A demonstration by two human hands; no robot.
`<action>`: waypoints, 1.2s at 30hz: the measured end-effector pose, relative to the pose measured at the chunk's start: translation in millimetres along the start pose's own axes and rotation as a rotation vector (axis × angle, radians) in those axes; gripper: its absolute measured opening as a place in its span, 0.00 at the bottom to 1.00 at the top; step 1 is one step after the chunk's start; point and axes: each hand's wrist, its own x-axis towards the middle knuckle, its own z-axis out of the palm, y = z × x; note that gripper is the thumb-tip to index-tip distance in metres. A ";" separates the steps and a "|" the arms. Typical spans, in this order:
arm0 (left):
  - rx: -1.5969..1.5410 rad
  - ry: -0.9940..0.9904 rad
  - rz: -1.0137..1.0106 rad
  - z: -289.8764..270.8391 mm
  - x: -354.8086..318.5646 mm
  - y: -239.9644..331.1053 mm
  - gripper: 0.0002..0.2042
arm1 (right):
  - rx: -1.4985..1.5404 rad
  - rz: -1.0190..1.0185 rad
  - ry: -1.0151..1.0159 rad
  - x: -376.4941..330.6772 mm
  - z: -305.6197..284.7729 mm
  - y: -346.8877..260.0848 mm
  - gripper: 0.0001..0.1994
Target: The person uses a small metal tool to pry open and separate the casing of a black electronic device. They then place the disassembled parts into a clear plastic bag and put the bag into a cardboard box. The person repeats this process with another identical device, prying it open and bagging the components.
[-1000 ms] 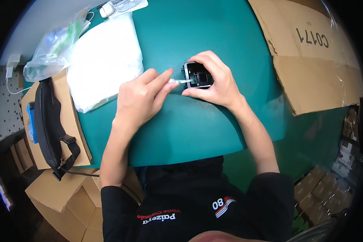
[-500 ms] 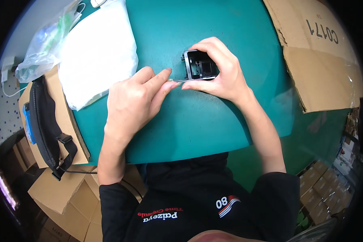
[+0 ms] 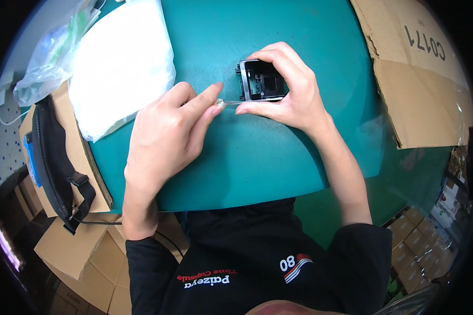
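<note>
Right now the right hand (image 3: 289, 89) clamps a black plastic frame (image 3: 261, 80) on the green desk (image 3: 236, 152) while the left hand (image 3: 168, 131) pinches a small clear strip (image 3: 225, 103) beside it; a loose pinch could likely drop the strip.

right hand (image 3: 286, 89) holds a black frame (image 3: 261, 80); left hand (image 3: 165, 134) pinches a clear strip (image 3: 227, 103) beside it
</note>
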 end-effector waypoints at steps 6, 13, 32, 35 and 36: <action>0.001 -0.010 0.027 -1.5 -0.4 -3.6 0.09 | 0.011 -0.002 -0.013 -0.1 0.4 0.9 0.34; -0.022 -0.025 0.000 -0.6 -1.6 -2.4 0.08 | 0.017 0.002 -0.021 0.2 0.2 0.1 0.34; -0.017 -0.058 0.001 -1.4 1.5 -4.6 0.05 | -0.003 -0.023 -0.025 1.0 0.6 2.0 0.34; -0.004 -0.048 0.013 -0.5 1.3 -5.9 0.05 | -0.005 -0.028 -0.025 0.4 1.4 2.8 0.34; 0.002 -0.047 0.013 -0.4 1.2 -5.9 0.04 | -0.006 -0.032 -0.025 0.7 1.3 3.0 0.34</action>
